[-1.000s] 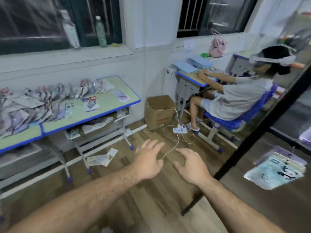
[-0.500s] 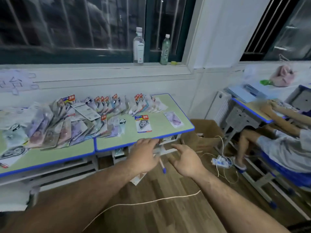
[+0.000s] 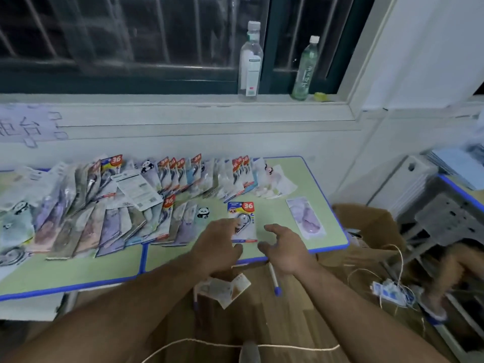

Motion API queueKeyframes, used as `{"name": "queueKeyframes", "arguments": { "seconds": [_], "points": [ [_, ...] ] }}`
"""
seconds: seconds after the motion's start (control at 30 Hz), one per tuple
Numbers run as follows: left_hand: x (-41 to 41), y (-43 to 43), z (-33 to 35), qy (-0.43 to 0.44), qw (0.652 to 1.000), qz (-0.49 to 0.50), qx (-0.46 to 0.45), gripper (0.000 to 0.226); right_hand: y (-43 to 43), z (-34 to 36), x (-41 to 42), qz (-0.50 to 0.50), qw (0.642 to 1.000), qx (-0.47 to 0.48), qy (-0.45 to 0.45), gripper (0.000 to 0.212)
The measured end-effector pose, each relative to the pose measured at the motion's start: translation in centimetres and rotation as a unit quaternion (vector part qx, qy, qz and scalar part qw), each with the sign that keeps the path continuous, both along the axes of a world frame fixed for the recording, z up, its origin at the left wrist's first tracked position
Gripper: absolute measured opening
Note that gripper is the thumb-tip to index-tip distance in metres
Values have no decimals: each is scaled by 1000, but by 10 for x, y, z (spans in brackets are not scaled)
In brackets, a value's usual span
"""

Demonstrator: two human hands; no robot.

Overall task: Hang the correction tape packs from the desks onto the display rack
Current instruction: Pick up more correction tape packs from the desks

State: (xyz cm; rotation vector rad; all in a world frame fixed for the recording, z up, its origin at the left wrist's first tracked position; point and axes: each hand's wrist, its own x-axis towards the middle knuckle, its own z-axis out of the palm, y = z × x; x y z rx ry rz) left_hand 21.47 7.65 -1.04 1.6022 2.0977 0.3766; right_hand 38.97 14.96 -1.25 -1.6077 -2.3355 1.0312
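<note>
Fingers [image 3: 231, 227] of the left hand [image 3: 217, 247] are loose and spread. Their tips lie over the left side of the correction tape pack [image 3: 243, 221] with the red 36. I cannot tell if they touch it. The right hand [image 3: 284, 248] is open too and holds nothing, just right of that pack. A moment ago the 2 hands hung in front of the bench [image 3: 170, 260]; now they reach over it. Both arms stretch forward, palms down. More packs [image 3: 104, 205] lie in rows to the left.
</note>
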Motion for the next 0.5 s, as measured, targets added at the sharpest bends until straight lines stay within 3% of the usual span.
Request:
{"name": "queueKeyframes", "arguments": {
  "seconds": [0.5],
  "points": [
    [-4, 188, -23, -28, 998, -8, -51, 65, 210, -30, -12, -75, 993, -83, -26, 54]
  ]
}}
